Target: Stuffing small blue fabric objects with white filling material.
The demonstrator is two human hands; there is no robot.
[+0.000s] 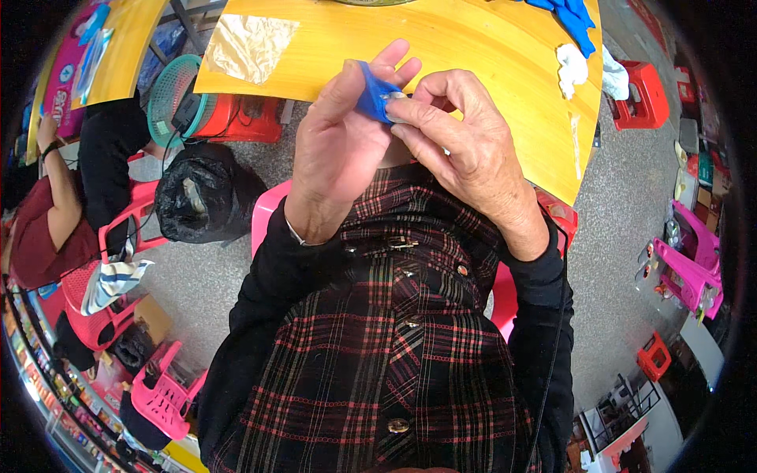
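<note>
A small piece of blue cloth (371,96) is held up between my two hands, in front of my chest at the table's near edge. My left hand (339,130) has it between the thumb and the fingers, palm turned up, with two fingertips stretching out beyond it. From the right, my right hand (465,134) pinches the cloth's lower right edge with thumb and forefinger. A small pale spot shows at that pinch, too small to make out. The left forefinger is partly hidden behind the cloth.
The yellow table (489,47) carries a crumpled beige sheet (251,47), more blue cloth (574,24) and a white crumpled piece (572,69). A black bag-lined bin (201,193), a green basket (169,98) and a red stool (640,94) stand nearby. Another person (51,221) sits left.
</note>
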